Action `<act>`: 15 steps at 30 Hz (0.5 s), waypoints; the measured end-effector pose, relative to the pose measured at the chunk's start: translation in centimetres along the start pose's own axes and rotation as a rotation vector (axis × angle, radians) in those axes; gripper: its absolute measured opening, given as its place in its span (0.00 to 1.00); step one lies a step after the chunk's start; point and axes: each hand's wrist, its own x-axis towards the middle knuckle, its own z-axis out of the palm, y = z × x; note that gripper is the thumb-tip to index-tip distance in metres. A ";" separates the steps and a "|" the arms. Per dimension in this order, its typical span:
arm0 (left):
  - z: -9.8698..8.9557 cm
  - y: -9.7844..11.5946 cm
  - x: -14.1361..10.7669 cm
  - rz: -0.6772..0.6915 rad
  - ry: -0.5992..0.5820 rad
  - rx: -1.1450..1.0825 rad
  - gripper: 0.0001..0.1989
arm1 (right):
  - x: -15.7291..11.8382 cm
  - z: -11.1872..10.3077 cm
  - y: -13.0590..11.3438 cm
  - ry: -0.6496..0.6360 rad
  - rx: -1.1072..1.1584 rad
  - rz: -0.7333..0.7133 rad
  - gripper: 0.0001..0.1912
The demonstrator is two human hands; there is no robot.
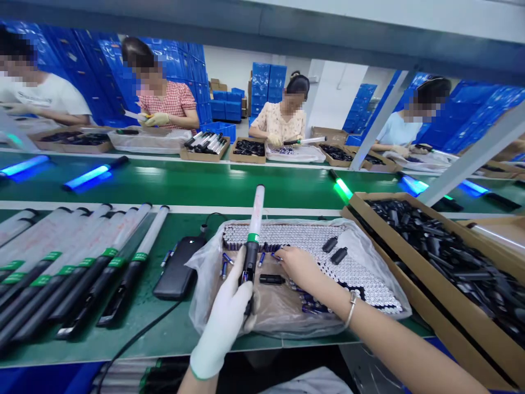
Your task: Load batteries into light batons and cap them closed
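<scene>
Your gloved left hand [223,317] is closed around the black plastic handle [251,253] of a long, slim light stick with a frosted white tube [256,210] and a green band [253,238]. The stick is tilted upward, away from you, above a shallow tray lined with clear plastic film [200,293]. Your bare right hand [301,268] is beside it, over the tray, fingertips drawn in at a small blue cylindrical battery [275,256]; whether they grip it or only touch it, you cannot tell from this view. The handle is open on its near side, with blue visible in the recess. Assessment: the stick should be light and stiff, its long tube likely to swing if held loosely. Take hold low on the handle, at its sides, clear of the opening; avoid squeezing the tube, which may be thin-walled. The batteries should be rigid, smooth, dense for their size and apt to roll; pinch each around its middle. A loose black plastic piece [272,279] lies just beside the handle, probably light and hard, best lifted by its long edges.
</scene>
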 end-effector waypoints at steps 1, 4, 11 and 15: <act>0.0 0.1 0.0 0.015 -0.004 -0.031 0.40 | 0.1 0.1 -0.2 -0.003 -0.004 0.001 0.16; -0.4 -0.3 0.0 0.019 -0.082 -0.125 0.46 | -0.5 0.1 -0.7 0.004 0.023 -0.004 0.17; -2.2 -1.8 -0.3 -0.018 -0.199 -0.059 0.38 | -0.7 -0.2 -1.3 0.008 0.102 -0.026 0.17; -2.8 -1.8 -0.6 0.179 -0.099 0.181 0.32 | -0.2 -0.7 -1.3 0.022 0.083 -0.016 0.20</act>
